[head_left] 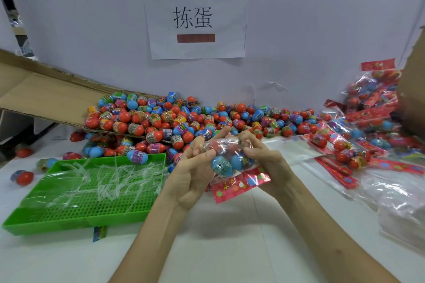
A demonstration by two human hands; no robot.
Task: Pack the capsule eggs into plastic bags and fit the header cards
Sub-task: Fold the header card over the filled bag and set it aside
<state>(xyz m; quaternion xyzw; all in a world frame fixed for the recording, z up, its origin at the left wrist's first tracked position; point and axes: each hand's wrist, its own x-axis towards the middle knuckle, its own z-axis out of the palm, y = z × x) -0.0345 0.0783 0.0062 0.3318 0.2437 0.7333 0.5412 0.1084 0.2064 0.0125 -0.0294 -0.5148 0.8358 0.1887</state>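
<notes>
Head view: a filled plastic bag (230, 153) held between both hands, its header card (239, 184) at the near end.
The left hand (195, 167) and right hand (264, 158) each curl their fingers (250, 139) round a side of the bag, grasping it just above the bench (230, 236), near the heap of loose capsule eggs (184, 119); squeezing from both sides probably bunches the eggs away from the mouth, so the red card sits flat; a green tray (92, 190) at near left holds clear strips, seemingly offcuts; finished packs (368, 117) pile up at right.
</notes>
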